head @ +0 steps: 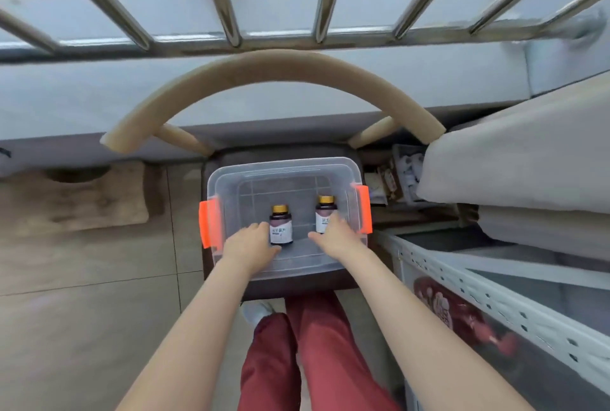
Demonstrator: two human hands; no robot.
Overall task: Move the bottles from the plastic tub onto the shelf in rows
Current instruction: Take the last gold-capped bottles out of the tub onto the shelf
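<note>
Tub status: plastic tub [284, 164] sits on the chair [274, 67] seat dead ahead, with two bottles in it, well apart from each other. I see no others in the tub.

Left side: the left hand [251, 242] is inside the tub, just past the left orange latch [208, 222]. Its fingers are against the lower left flank of the left bottle [281, 224] and the thumb is at its base. I can't tell whether the grip has closed. Advice: wrap around the label section, not the base, so the bottle doesn't pivot out on the lift.

Right side: the right hand [336, 235] lies over the lower half of the right bottle [325, 214]. The fingers are hidden on the far side, so grip state is unknown there as well. The gold cap and upper label are clear of the hand.

Both caps point away from the person. Lying vs standing isn't clear from this angle, so check that before the lift.

Lift straight up over the tub wall. The right latch [363, 209] sticks out, so keep the wrist off it.

The shelf [488, 291] is at lower right, beside the person's right arm, so it's a turn to the right. I'd place the right bottle first so the arms don't cross. Set each one upright, cap up and label out, starting the row at the back so later bottles don't have to go over it.
</note>
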